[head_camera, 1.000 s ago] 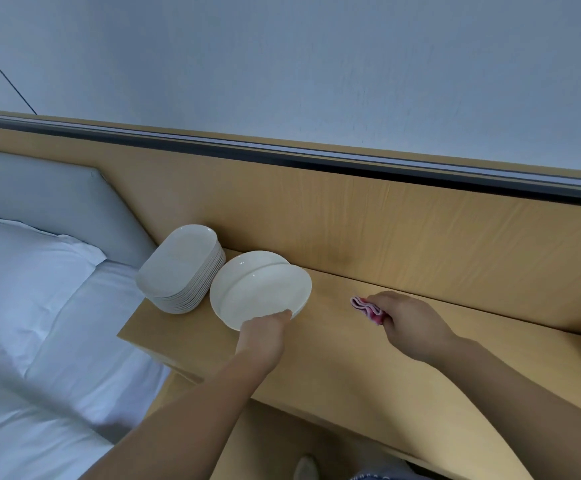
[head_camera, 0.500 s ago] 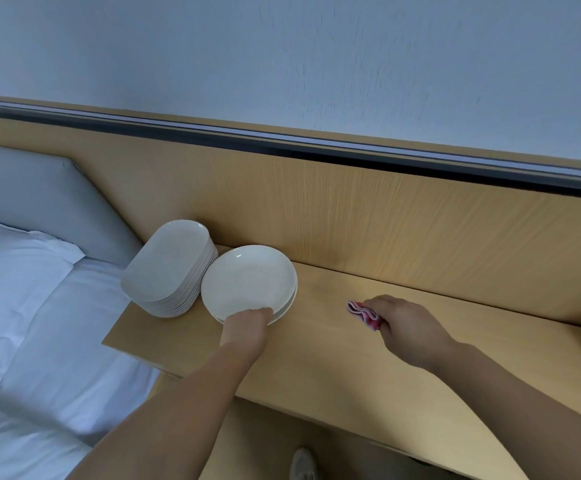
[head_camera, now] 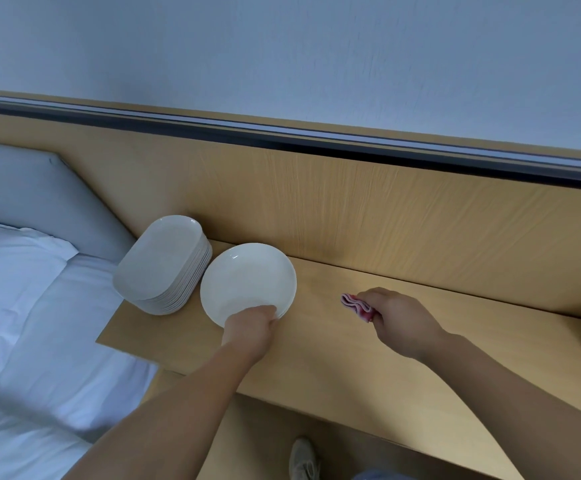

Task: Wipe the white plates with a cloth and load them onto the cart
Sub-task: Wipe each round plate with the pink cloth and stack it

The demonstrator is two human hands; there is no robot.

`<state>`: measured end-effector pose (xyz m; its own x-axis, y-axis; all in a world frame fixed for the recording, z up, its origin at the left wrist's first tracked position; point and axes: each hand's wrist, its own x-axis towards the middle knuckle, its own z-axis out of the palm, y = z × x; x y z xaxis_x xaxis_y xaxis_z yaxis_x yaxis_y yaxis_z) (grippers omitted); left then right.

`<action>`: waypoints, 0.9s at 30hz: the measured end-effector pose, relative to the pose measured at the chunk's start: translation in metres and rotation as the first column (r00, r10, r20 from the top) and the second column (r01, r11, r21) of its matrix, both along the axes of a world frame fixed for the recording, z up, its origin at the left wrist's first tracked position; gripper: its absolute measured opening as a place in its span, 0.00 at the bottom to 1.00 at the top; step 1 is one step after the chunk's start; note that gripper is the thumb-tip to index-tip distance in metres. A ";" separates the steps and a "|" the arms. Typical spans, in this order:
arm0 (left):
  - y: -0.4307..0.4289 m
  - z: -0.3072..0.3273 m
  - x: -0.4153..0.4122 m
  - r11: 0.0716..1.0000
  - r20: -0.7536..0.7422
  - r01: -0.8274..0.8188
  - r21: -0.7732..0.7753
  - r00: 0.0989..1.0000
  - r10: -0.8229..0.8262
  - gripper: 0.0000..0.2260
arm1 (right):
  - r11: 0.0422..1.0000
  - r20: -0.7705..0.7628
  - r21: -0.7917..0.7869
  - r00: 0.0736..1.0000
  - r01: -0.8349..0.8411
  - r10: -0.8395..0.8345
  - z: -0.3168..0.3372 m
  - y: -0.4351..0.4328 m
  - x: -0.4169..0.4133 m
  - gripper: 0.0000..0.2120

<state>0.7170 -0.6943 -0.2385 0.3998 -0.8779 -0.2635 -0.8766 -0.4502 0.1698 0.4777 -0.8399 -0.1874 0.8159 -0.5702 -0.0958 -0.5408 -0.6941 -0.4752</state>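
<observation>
Currently, left hand [head_camera: 247, 327] gripping the near rim of a round white plate [head_camera: 247, 280] on the tabletop [head_camera: 334, 358], oval plate stack [head_camera: 162, 265] just beside it, right hand [head_camera: 403, 323] clutching a folded pink cloth [head_camera: 356, 304].

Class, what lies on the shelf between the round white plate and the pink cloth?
Nothing: the head view shows only bare wooden shelf between round plate and pink cloth.

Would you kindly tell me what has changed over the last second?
The top round plate, raised off the ones beneath a second ago, has sunk level onto them, the left hand still gripping its near rim. The right hand still holds the pink cloth; the oval plate stack is unmoved.
</observation>
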 end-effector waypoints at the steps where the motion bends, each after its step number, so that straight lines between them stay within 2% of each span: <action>1: -0.004 0.004 -0.004 0.999 0.000 -0.004 -0.039 1.000 0.004 0.11 | 1.000 0.003 0.003 1.000 0.008 -0.008 0.001 -0.001 -0.004 0.11; 6: -0.054 0.031 -0.044 0.983 -0.020 0.105 -0.153 0.994 -0.109 0.12 | 0.993 0.049 -0.007 0.992 0.115 -0.115 0.010 -0.012 -0.045 0.11; 11: -0.123 0.059 -0.130 0.929 -0.011 0.277 -0.245 0.957 -0.288 0.13 | 0.943 0.081 -0.025 0.940 0.333 -0.330 0.028 -0.030 -0.125 0.13; 14: -0.161 0.067 -0.196 0.871 0.032 0.403 -0.282 0.911 -0.411 0.13 | 0.882 0.120 -0.040 0.878 0.470 -0.463 0.039 -0.038 -0.190 0.14; 19: -0.210 0.067 -0.298 0.772 -0.007 0.545 -0.327 0.816 -0.578 0.13 | 0.728 0.145 -0.116 0.736 0.676 -0.661 0.054 -0.040 -0.298 0.07; 23: -0.236 0.066 -0.374 0.706 -0.014 0.621 -0.339 0.747 -0.664 0.12 | 0.631 0.110 -0.131 0.643 0.765 -0.758 0.059 -0.037 -0.373 0.11; 27: -0.257 0.060 -0.440 0.716 -0.043 0.626 -0.309 0.742 -0.668 0.13 | 0.565 0.097 -0.135 0.578 0.814 -0.810 0.059 -0.035 -0.430 0.11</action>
<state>0.2767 -0.9509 -0.1781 -0.3156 -0.9489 0.0035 -0.8925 0.2982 0.3385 0.0477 -0.8751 -0.1284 0.0025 -0.9981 0.0616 -0.9035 -0.0287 -0.4275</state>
